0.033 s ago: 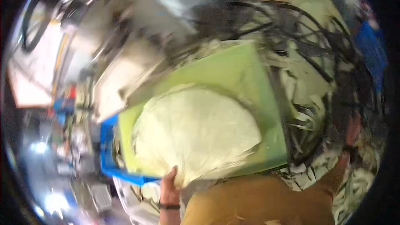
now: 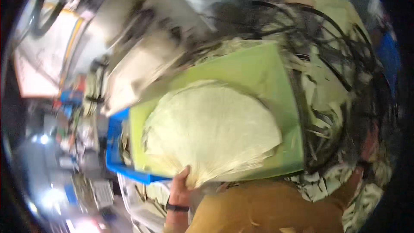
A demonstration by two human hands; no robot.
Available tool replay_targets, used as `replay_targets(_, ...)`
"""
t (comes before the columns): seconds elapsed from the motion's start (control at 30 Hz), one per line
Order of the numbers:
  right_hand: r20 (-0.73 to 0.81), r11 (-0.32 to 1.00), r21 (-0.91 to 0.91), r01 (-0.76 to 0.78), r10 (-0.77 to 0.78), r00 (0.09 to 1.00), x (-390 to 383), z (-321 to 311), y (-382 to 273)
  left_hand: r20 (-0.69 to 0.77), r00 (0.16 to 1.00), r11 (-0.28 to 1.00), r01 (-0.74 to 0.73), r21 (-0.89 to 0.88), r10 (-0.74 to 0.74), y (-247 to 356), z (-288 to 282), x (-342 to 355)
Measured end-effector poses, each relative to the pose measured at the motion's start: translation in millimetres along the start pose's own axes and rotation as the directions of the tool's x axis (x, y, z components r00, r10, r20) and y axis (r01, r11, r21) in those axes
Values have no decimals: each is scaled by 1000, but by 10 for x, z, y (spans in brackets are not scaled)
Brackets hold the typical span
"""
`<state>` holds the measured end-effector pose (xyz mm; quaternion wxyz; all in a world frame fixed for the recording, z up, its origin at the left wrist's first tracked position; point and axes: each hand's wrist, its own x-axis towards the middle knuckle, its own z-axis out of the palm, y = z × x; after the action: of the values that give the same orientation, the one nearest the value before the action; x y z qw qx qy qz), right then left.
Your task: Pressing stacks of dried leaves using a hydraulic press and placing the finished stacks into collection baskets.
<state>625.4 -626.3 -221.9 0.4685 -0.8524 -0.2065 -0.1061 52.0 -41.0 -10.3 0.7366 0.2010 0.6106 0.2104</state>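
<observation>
My left hand (image 2: 180, 190), with a dark band at its wrist, is closed around the narrow lower end of a fan of thin pale cream sheets (image 2: 213, 129). The sheets spread out into a wide rounded shape over a green board (image 2: 254, 64). Their material cannot be made out. Far to the right, my right hand (image 2: 371, 142) is stretched away from the fan, beside a dark wheel-like frame and heaped pale scraps. Blur and dark surroundings hide its fingers, and I cannot see whether it holds anything.
A blue crate (image 2: 116, 146) shows under the board's left side. Pale scraps (image 2: 327, 86) pile up at the right around a dark spoked wheel (image 2: 332, 39). Beyond the board stands a pale box-like panel (image 2: 133, 77). A white basket (image 2: 151, 207) sits at lower left.
The whole view has shifted a little, so the scene sits farther right and slightly higher. My left hand keeps its hold on the fanned sheets; my right hand stays out to the right.
</observation>
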Motion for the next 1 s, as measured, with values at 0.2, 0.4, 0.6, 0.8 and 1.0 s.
replay_targets(0.2, 43, 950, -310, -26, 42, 998, 365, 498, -2578, 182, 983, 997, 11, -80, 4, 46, -4, -229)
replay_targets(0.4, 522, 970, 26, 242, -219, 824, -42, 1603, -4959, 343, 939, 970, 111, -214, -32, -10, -145, -52)
replay_targets(0.6, 687, 719, 537, 441, -677, 266, -570, 2921, -6493, 451, 887, 977, 173, -126, -99, 108, -357, -145)
replay_targets(0.8, 727, 684, 546, 484, -674, 133, -758, 3495, -6640, 497, 867, 976, 75, -202, 36, 10, -468, 3)
replay_targets(1.0, 744, 675, 536, 507, -661, 95, -658, 3699, -6377, 483, 872, 993, 114, -44, -79, 163, -436, -74)
